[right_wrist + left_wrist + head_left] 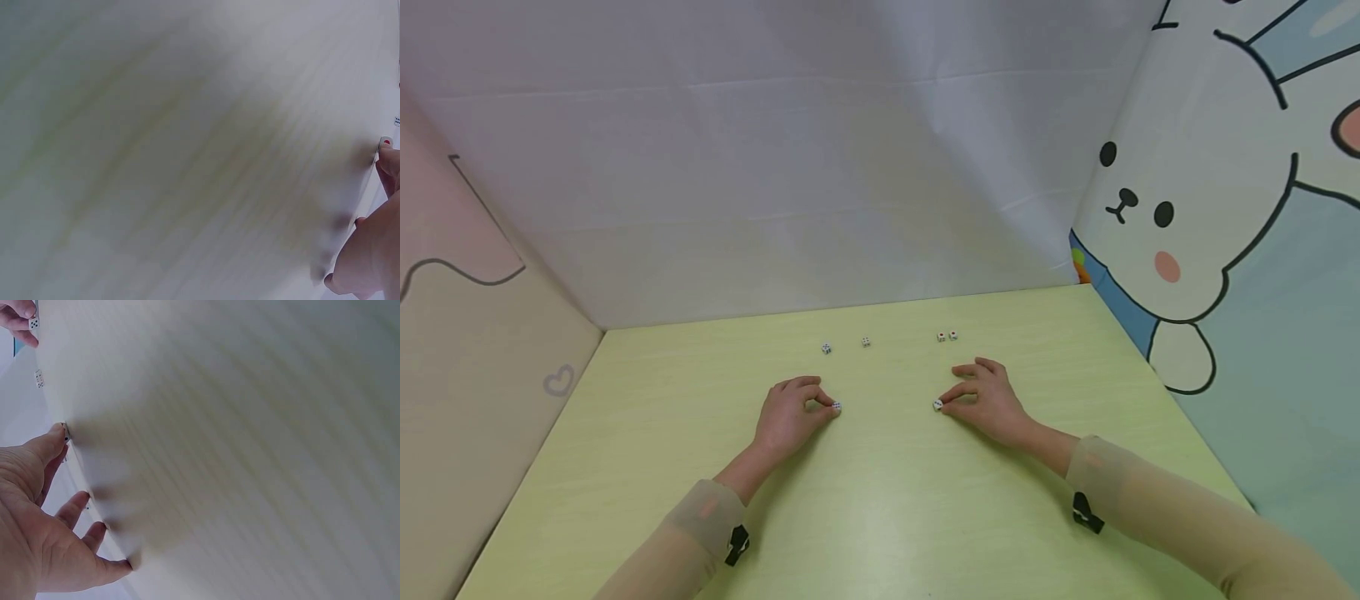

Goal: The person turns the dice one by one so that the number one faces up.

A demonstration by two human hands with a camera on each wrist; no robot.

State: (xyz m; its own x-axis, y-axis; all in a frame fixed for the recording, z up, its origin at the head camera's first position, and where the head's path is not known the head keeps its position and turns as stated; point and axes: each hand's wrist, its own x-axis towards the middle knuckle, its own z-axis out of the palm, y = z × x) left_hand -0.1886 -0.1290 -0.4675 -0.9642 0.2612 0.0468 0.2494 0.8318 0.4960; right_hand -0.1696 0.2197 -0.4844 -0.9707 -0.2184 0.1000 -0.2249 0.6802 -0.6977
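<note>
Left sleeve and right sleeve were beige, cuffs greyer. Angular black piece showed at each cuff. Left hand and right hand were bare.

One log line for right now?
left hand: pinching one die | right hand: pinching another die | farther back on table: two spaced dice left, close pair right

The left hand pinches a small white die, the right hand another die; four dice sit near the far edge of the surface.
</note>
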